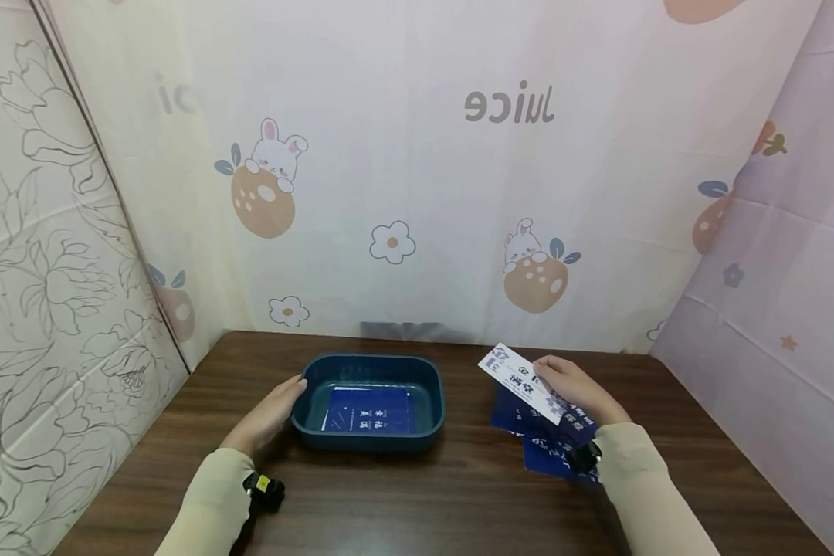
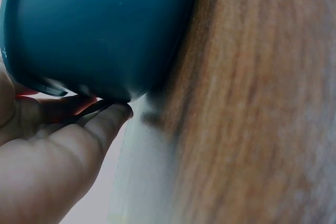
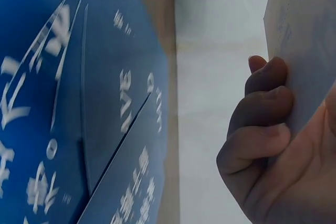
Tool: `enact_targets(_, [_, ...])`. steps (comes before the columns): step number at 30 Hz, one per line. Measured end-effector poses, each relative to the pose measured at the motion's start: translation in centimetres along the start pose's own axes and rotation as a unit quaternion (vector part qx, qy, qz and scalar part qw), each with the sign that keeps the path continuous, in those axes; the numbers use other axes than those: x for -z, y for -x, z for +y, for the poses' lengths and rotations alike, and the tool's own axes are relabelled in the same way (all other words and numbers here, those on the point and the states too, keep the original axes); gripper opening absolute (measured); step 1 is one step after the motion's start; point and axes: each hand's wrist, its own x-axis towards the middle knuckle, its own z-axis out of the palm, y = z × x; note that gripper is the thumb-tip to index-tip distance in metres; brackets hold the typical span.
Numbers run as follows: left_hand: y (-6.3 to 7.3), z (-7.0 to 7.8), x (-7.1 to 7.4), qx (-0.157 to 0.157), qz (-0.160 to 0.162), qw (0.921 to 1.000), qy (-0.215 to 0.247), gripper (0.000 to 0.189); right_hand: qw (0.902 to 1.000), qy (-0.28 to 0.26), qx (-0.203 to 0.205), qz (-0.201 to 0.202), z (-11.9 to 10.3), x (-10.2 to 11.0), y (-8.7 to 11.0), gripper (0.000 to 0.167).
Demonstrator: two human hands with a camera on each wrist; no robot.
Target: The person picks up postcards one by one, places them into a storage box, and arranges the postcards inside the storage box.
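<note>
A dark teal plastic tub (image 1: 368,442) stands at the left of the table, with a blue card (image 1: 371,409) bearing white lettering lying inside it. My left hand (image 1: 271,413) grips the tub's left side; in the left wrist view, the thumb (image 2: 107,121) lies against the outer wall (image 2: 100,30). To the right, my right hand (image 1: 573,386) pinches a white card (image 1: 521,378) with dark blue print, tilted above the table. Below it several blue cards (image 1: 514,413) overlap on the tabletop, their white lettering large in the right wrist view.
The dark wooden table (image 1: 403,510) runs back to a printed curtain (image 1: 417,154) with rabbits and fruit. Another curtain (image 1: 55,270) with line-drawn flowers hangs along the left, and a pale one (image 1: 785,309) along the right. A small black device sits on each wrist.
</note>
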Motion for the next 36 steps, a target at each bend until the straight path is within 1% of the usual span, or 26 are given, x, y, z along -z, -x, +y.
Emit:
enact_targets(5, [0.0, 0.1, 0.0, 0.000, -0.001, 1.0000, 0.000, 0.071, 0.9998, -0.013, 0.012, -0.008, -1.6, -0.7, -0.5, 0.043])
enact_targets(10, [0.0, 0.2, -0.1, -0.004, -0.003, 1.0000, 0.002, 0.071, 0.9990, -0.026, 0.026, -0.025, -2.9, -1.3, -0.8, 0.040])
enact_targets(12, [0.0, 0.2, 0.0, -0.002, -0.004, 1.0000, 0.005, 0.071, 0.9986, -0.019, 0.037, -0.031, -3.4, -1.6, -1.0, 0.040])
enact_targets(16, [0.0, 0.1, 0.0, 0.001, -0.006, 1.0000, 0.006, 0.070, 0.9982, -0.009, 0.045, -0.038, -4.4, -2.3, -1.4, 0.038])
enact_targets(20, [0.0, 0.2, 0.0, -0.001, -0.006, 1.0000, 0.007, 0.070, 0.9977, -0.016, 0.046, -0.049, -5.4, -2.9, -1.7, 0.035])
enact_targets(23, [0.0, 0.2, 0.0, -0.002, -0.007, 1.0000, 0.006, 0.069, 0.9970, -0.014, 0.054, -0.053, -6.1, -3.3, -2.0, 0.034])
enact_targets(30, [0.0, 0.1, 0.1, -0.004, -0.009, 0.9999, 0.008, 0.070, 0.9964, -0.001, 0.052, -0.066, -7.6, -4.1, -2.2, 0.032])
enact_targets(36, [0.0, 0.2, 0.1, -0.005, -0.011, 0.9999, 0.010, 0.070, 0.9942, 0.004, 0.074, -0.077, -8.9, -5.0, -2.3, 0.029])
